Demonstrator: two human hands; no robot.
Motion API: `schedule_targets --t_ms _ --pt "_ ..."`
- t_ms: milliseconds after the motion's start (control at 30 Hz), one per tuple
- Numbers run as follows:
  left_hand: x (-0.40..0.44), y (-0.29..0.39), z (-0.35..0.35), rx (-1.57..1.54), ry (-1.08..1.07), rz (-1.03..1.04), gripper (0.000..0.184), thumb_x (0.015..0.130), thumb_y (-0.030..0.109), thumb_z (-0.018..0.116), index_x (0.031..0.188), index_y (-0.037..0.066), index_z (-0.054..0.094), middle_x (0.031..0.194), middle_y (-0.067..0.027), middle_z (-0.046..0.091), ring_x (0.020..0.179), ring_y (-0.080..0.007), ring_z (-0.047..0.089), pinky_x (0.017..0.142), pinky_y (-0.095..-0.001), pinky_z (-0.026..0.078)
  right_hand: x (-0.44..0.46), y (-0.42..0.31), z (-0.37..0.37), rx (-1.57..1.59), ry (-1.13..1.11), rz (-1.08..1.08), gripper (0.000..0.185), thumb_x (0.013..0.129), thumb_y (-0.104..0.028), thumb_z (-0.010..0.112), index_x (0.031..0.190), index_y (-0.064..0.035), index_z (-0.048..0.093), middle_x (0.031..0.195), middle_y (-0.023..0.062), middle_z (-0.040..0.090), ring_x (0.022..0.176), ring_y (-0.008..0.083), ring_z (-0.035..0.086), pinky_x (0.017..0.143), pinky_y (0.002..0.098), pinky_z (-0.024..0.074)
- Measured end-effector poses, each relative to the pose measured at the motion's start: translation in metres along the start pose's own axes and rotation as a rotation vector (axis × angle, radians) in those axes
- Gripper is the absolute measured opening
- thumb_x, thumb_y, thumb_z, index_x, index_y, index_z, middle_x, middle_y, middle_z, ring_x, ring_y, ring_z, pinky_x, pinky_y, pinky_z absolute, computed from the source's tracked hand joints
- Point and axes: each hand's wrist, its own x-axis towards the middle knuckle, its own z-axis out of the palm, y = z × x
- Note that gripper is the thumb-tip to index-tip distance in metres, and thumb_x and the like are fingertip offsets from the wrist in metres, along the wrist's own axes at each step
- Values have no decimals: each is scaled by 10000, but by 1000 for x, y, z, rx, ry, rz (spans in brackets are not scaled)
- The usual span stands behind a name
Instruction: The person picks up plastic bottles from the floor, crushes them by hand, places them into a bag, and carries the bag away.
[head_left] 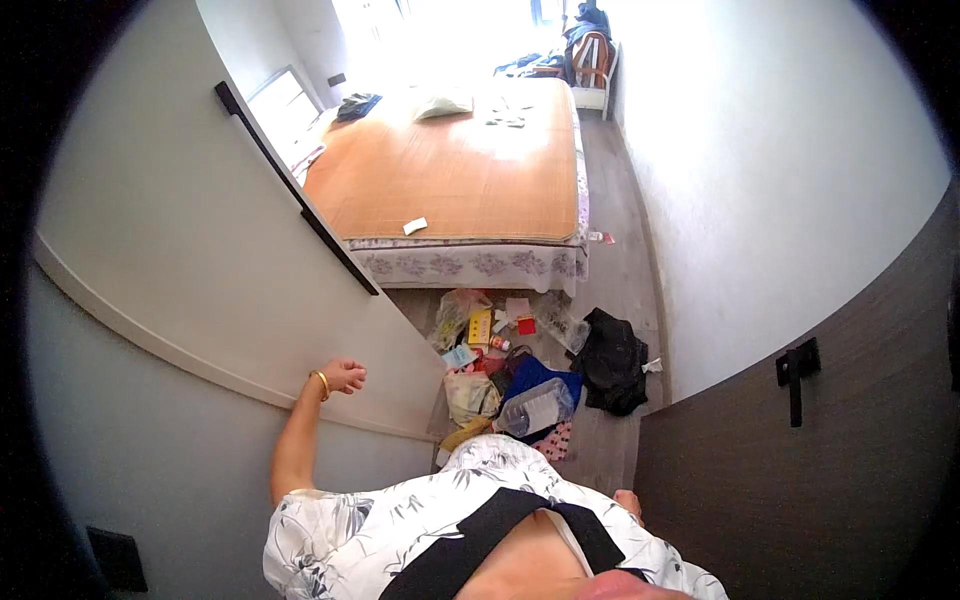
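1 clear plastic container (538, 408) lies on blue cloth (566, 380) on the floor (612, 440), near a black garment (612, 362). The left hand (345, 376), beside a white panel (200, 250), curls loosely, visibly gripping nothing; I cannot tell the right hand's (628, 503) state.

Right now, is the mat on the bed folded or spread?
Spread: the mat lies flat across the bed, its near edge straight.

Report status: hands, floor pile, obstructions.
Left hand beside white panel, nothing visible in it. Right hand mostly hidden. Floor pile in walkway: plastic container on blue cloth, black garment alongside.
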Motion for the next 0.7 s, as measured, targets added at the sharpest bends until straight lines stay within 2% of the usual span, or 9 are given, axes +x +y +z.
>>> schedule_targets --t_ms 167,267,300,367,467,567,700 --pt "16 -14 -1 132 10 35 262 796 242 537 983 59 535 824 -17 570 704 -101 552 595 -245 455 -1 -22 -5 30 1 -11 199 612 -178 492 714 -42 597 815 188 588 779 363 564 696 425 444" --pt "19 -20 1 126 1 130 263 797 217 530 990 38 537 838 -31 570 704 -100 548 592 -235 444 3 -40 -6 27 4 -15 182 607 -168 492 689 -36 587 785 198 581 757 369 561 670 436 442" --pt "15 -20 3 83 11 194 264 796 211 531 988 30 538 831 -34 570 704 -100 546 592 -236 443 -1 -49 -8 51 67 -77 174 609 -160 489 677 -32 586 767 208 574 740 377 557 653 443 439" --pt "5 -12 10 -2 38 322 266 794 200 533 984 14 542 817 -41 569 702 -99 543 593 -237 440 2 -59 -7 51 42 -48 175 611 -157 486 673 -25 582 765 211 575 736 382 556 653 443 439" --pt "-15 -2 13 33 89 417 285 795 200 534 991 -7 541 829 -70 586 733 -129 560 636 -258 455 1 -79 2 8 25 -74 194 615 -155 483 689 -9 588 794 220 575 760 383 559 679 438 442" --pt "-2 -22 10 73 104 536 329 786 213 545 1016 -22 528 848 -102 600 766 -158 574 680 -273 463 -7 -104 11 -41 10 -109 209 617 -157 484 709 -7 596 807 223 576 781 377 563 695 432 445" --pt "3 -26 9 198 89 555 357 776 228 547 1026 -26 522 883 -140 602 789 -189 584 706 -288 465 -22 -129 20 -90 -6 -78 222 615 -166 488 722 -6 598 809 221 577 793 369 567 704 426 447"
